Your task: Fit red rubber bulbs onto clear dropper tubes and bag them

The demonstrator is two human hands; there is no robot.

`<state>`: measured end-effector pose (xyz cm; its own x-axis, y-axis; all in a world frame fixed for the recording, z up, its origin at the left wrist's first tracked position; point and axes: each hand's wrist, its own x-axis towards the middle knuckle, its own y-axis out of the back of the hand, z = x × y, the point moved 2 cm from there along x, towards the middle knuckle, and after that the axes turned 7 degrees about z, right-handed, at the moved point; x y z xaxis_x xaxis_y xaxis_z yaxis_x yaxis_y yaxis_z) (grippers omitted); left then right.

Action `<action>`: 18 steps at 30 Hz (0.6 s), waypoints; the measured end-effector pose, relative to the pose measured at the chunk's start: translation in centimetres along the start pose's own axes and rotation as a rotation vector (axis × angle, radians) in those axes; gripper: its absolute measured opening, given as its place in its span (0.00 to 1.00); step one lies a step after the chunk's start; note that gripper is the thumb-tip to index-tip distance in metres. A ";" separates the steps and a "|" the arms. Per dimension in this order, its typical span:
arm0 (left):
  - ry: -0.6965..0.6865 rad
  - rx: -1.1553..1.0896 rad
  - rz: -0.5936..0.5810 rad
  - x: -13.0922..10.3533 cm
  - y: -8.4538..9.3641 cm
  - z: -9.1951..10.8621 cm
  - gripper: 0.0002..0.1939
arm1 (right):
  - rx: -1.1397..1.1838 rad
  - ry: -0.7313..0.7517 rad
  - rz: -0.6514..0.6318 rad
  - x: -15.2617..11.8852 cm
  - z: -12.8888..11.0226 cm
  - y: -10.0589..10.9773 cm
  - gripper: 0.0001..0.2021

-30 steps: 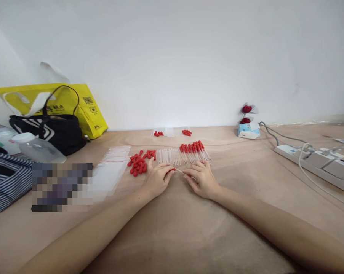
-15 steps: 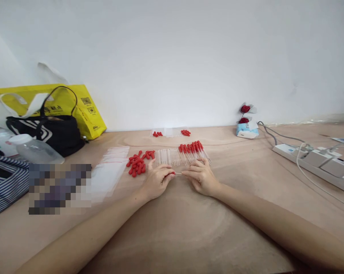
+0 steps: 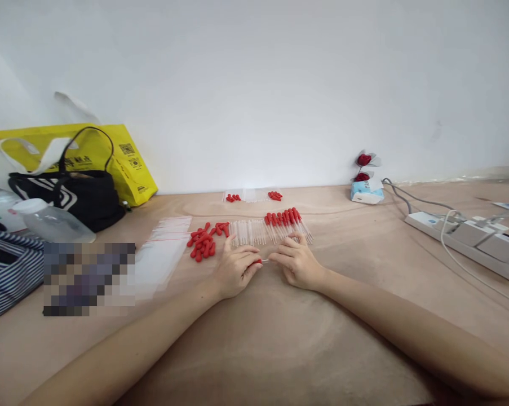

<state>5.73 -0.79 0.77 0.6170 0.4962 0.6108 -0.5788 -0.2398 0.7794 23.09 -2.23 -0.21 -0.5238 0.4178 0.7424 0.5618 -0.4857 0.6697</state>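
Observation:
My left hand (image 3: 233,274) pinches a red rubber dropper bulb (image 3: 258,261) between thumb and fingers. Facing it, my right hand (image 3: 300,264) has its fingertips closed on a thin clear dropper tube (image 3: 266,260), whose end meets the bulb. How far the tube sits inside is too small to tell. Beyond my left hand lies a heap of loose red bulbs (image 3: 202,242). A row of bare clear tubes (image 3: 248,232) stretches behind both hands. Behind my right hand, several droppers with red bulbs (image 3: 283,217) lie side by side.
Clear zip bags (image 3: 163,256) lie at left, and smaller bags (image 3: 254,195) with red bulbs are by the wall. A bottle (image 3: 53,220), black bag (image 3: 87,194), yellow bag (image 3: 131,169) and striped bag (image 3: 9,270) fill the left. A power strip (image 3: 432,225) and tissue pack (image 3: 366,193) are right.
The bulb and tube have dipped slightly toward me and now tilt a little. More of the red bulb shows past my left fingertips. Both hands keep their pinch.

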 end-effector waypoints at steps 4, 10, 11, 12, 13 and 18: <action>-0.008 -0.002 0.015 0.0 0.0 0.0 0.09 | 0.059 -0.059 -0.023 0.1 -0.1 -0.4 0.09; 0.046 -0.025 -0.009 0.3 -0.2 -0.5 0.08 | 0.081 -0.142 -0.112 0.2 -0.1 -0.8 0.08; 0.061 -0.031 -0.020 0.4 -0.2 -0.6 0.07 | 0.076 -0.153 -0.126 0.3 0.0 -0.8 0.09; 0.074 -0.036 -0.031 0.4 -0.2 -0.8 0.06 | 0.070 -0.162 -0.135 0.3 0.0 -0.8 0.09; 0.083 -0.042 -0.042 0.4 -0.2 -0.9 0.06 | 0.066 -0.172 -0.141 0.3 0.0 -0.8 0.10; 0.124 -0.056 -0.039 0.1 0.1 -1.5 0.06 | 0.042 -0.202 -0.133 0.0 0.5 -0.3 0.10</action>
<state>4.95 0.54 0.69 0.5708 0.6045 0.5557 -0.5865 -0.1735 0.7912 23.23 -1.64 -0.43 -0.4591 0.6230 0.6333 0.5248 -0.3850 0.7592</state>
